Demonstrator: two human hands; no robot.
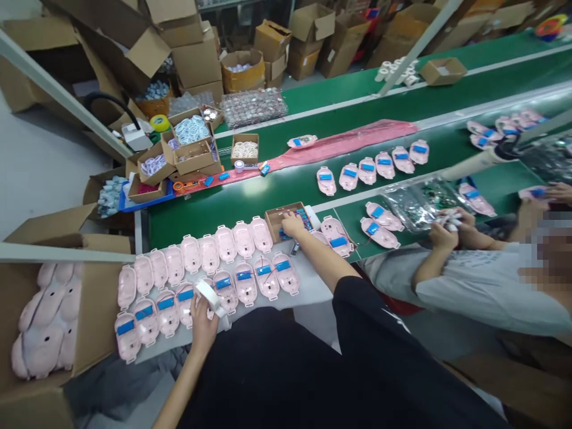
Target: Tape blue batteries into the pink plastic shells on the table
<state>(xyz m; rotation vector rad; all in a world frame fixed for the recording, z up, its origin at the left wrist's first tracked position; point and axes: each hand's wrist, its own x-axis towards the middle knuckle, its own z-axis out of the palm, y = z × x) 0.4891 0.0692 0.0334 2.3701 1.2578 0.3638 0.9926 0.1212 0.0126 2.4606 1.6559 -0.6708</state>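
Cartons [196, 61] crowd behind the green worktop [257, 190]; left hand [204, 325] grips a white roll [208, 294] over pink shells [226, 244]; right hand [292, 225] reaches into a box [273, 224], grip unclear.

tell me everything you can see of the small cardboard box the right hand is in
The small cardboard box is brown, shallow, open-topped and roughly rectangular. It sits upright on the green work surface, just right of the back row of pink shells. Small, mostly blue pieces crowd its right part; bare cardboard shows at its left. The right hand dips inside; its grip is hard to make out.
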